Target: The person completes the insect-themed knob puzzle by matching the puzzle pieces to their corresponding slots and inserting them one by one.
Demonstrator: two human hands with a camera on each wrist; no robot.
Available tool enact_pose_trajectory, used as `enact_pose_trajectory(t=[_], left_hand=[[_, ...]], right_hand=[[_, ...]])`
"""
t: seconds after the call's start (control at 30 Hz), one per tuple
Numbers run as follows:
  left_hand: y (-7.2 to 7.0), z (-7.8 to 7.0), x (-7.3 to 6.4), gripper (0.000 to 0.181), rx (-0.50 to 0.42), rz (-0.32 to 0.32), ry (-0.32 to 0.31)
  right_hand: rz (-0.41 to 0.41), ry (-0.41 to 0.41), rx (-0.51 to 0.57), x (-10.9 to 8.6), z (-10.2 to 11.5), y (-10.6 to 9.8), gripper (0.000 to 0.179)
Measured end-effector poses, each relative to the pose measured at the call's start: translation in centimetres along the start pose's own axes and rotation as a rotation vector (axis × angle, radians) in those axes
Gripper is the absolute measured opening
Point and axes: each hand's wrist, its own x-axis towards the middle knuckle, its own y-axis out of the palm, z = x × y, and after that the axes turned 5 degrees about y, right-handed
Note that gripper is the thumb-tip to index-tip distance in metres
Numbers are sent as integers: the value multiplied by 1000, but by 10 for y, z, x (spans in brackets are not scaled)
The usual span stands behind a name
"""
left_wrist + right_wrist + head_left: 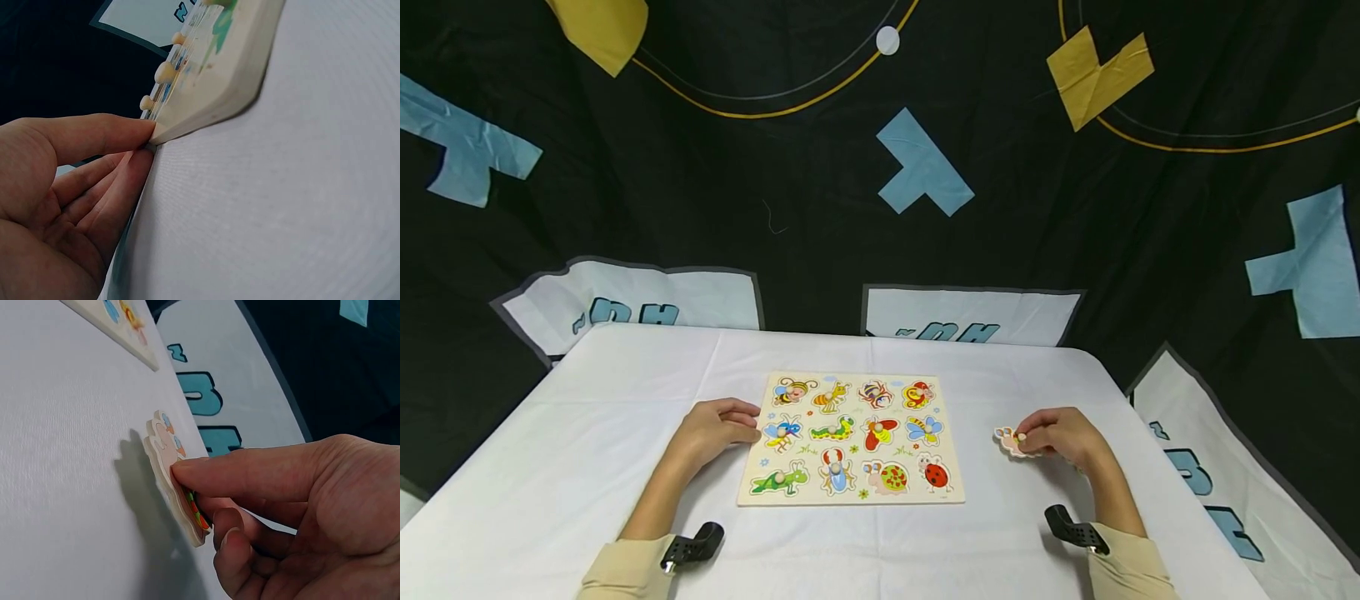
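A wooden insect puzzle board (850, 505) lies flat on the table, its knobbed pieces showing several bright bugs. My left hand (715, 429) is at the board's left edge. In the left wrist view, the thumb and fingers of the left hand (69, 187) touch that edge, fingers fairly straight. Off to the board's right, my right hand (1063, 435) pinches a snail puzzle piece (1009, 442) between thumb and fingers. Seen from the right wrist, the snail piece (167, 450) is tilted on edge, casting a shadow on the cloth; fingers cover part of its shell.
A white cloth (820, 558) covers the table. Behind it hangs a black backdrop (737, 192) with blue and gold shapes. White lettered panels (970, 312) stand along the table's far side, with another at the right.
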Motion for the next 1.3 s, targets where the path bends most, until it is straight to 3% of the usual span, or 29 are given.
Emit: enact_pose_trajectory(t=[1.3], left_hand=[[0, 2, 0, 46, -13, 7, 10]], right_hand=[[-17, -36, 7, -7, 47, 47, 22]])
